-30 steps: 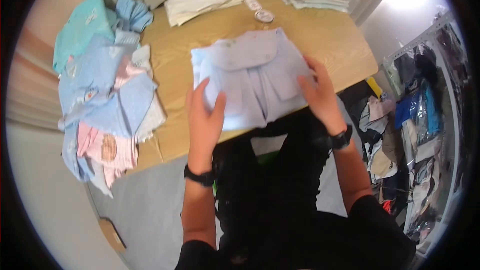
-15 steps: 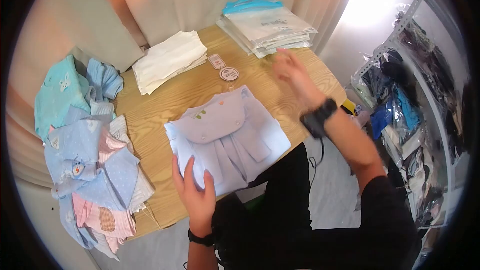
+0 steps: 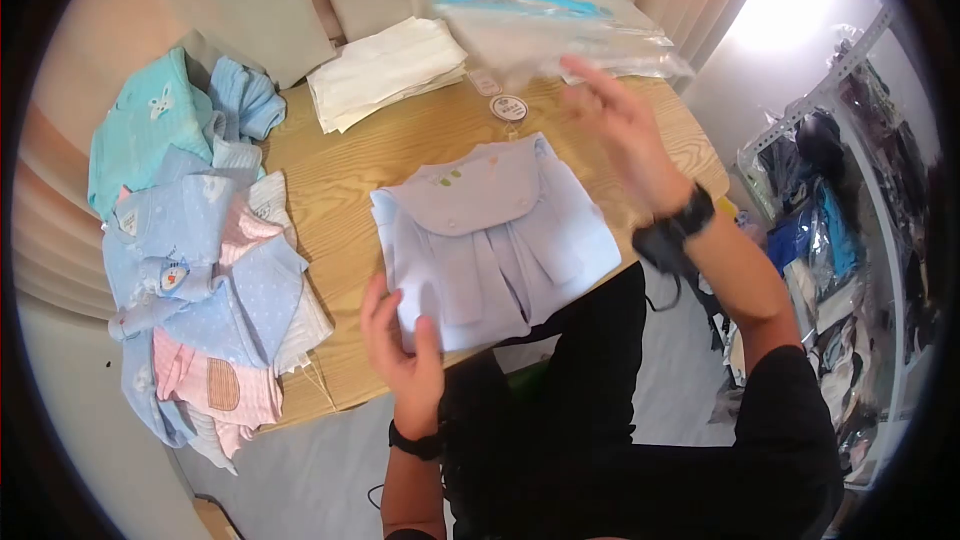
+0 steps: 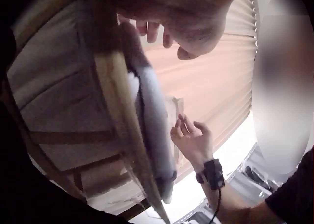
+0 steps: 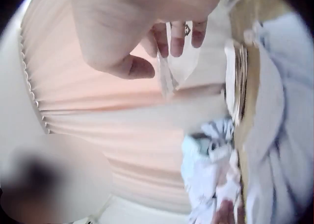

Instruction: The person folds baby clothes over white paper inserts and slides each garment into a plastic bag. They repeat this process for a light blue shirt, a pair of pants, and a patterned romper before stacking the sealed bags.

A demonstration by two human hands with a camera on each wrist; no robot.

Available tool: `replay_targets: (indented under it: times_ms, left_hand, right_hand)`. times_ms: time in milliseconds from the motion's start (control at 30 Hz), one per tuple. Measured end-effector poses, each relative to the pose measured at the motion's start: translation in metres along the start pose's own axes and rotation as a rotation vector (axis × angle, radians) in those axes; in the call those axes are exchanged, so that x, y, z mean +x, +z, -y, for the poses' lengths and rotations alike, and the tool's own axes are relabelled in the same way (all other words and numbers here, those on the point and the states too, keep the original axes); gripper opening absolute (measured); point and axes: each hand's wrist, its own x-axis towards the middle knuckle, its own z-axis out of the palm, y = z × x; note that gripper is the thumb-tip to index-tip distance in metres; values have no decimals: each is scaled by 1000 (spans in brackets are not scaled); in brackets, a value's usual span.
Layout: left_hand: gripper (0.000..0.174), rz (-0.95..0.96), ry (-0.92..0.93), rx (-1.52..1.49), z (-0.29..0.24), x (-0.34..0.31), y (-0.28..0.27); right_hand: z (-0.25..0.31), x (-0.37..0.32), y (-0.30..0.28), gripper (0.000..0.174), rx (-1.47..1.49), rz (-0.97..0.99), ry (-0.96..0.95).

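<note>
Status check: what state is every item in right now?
Lilac garment, folded flat on the table, left hand resting on its near corner.
Clear bag, raised above the table, pinched by the right hand.
White cloths, folded, stacked.
Clothes pile, unfolded, heaped at the table's edge.
Round tag, lying flat.

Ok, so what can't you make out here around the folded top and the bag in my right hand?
Head view: printing on the round tag is too small to read.
Head view: the plastic bag in the right hand is motion-blurred; whether it holds anything cannot be told.
Left wrist view: the left hand is cut off by the top edge; the folded top shows only edge-on.
</note>
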Motion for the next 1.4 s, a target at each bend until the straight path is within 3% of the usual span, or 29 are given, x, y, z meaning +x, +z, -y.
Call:
replay_targets:
  times_ms: [100, 133, 200, 233, 367, 467, 567, 667, 767, 867, 967, 1100, 1200, 1267, 1367, 1400]
  left_hand:
    - [56, -208, -282, -516, 11, 8, -27]
    - [59, -167, -341, -818, 5, 13, -40]
    - [64, -82, -444, -1426, -19, 27, -69]
    - [62, -79, -489, -1403, -22, 31, -79]
    - [55, -62, -599, -1256, -1, 27, -119]
    - [45, -155, -681, -964, 13, 16, -122]
    - [44, -173, -708, -825, 5, 17, -111]
    - [46, -163, -684, -661, 2, 27, -110]
    - [46, -24, -724, -518, 10, 34, -116]
    - [40, 63, -731, -545, 18, 35, -110]
    - [49, 402, -536, -326, -1, 31, -89]
    - [69, 486, -304, -79, -12, 23, -59]
    - [69, 372, -416, -288, -19, 19, -47]
    - [67, 248, -505, -290, -23, 19, -39]
    - [64, 69, -550, -214, -29, 22, -24]
    - [63, 8, -548, -177, -31, 24, -21]
  right_hand:
    - [19, -57, 25, 59, 106, 415, 11]
    - [19, -69, 26, 59, 92, 581, -33]
    - [25, -81, 39, 59, 110, 580, 47]
    - [27, -84, 44, 60, 117, 580, 82]
    - [3, -74, 43, 59, -251, 190, 223]
    - [-23, -57, 28, 64, -735, 201, 35]
    - [-47, -34, 12, 70, -1027, 220, -135]
    - [-38, -24, 12, 71, -736, 154, 305]
    - [-40, -31, -3, 68, -553, 135, 401]
    - [-47, -43, -24, 60, -452, 182, 625]
    - [-26, -61, -20, 50, -121, 184, 755]
    - [-36, -87, -22, 42, -204, 175, 654]
    - [-31, -96, -7, 38, -93, 116, 610]
    - [-35, -98, -5, 35, 58, 31, 642]
    - [-41, -88, -10, 32, 548, -36, 858]
    - [-45, -89, -7, 32, 498, -48, 818]
